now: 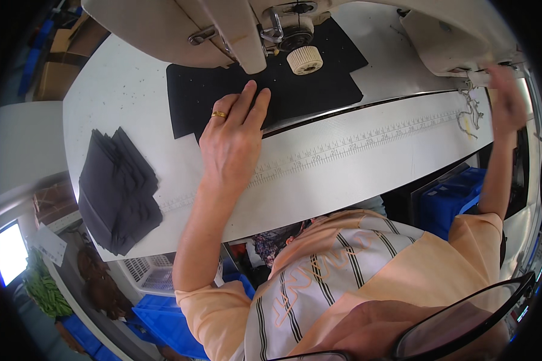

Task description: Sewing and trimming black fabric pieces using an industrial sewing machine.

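My left hand (232, 141) lies on a black fabric piece (193, 99), its fingers stretched forward and pressing on the cloth. The fingertips rest just in front of the head of a beige sewing machine (238, 36). Part of the fabric runs under the machine and is hidden there. A ribbed cream knob (305, 61) sticks out above the cloth. At the machine's right end, my right hand (507, 99) is raised against a pale, round part. Motion smears its fingers, so their grip is unclear.
A stack of dark cut fabric pieces (117, 192) lies at the table's left. The white table (343, 174) carries a printed ruler scale along its front. Loose threads (470, 114) lie at the right. Blue crates (451, 198) and a white basket (150, 271) stand below the edge.
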### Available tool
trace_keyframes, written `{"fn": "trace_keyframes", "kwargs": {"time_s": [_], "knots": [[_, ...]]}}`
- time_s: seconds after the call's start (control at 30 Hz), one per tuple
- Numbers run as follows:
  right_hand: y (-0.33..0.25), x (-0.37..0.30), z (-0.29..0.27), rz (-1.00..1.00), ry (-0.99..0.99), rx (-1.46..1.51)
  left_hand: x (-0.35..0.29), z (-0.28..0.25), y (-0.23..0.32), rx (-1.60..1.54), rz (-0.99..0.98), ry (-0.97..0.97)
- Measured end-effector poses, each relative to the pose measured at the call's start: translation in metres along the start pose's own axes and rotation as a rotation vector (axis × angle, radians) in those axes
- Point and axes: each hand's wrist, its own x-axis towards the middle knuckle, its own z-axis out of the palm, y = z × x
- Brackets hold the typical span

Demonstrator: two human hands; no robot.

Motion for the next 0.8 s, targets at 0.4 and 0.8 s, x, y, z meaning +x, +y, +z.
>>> {"fn": "trace_keyframes", "kwargs": {"time_s": [0.4,0.8], "knots": [[-0.040,-0.013,0.127,0.430,-0.385,0.422,0.005,0.003,-0.004,0.036,0.043,0.070],[-0.038,-0.018,0.126,0.487,-0.375,0.370,0.008,0.002,-0.005,0.000,0.009,0.005]]}}
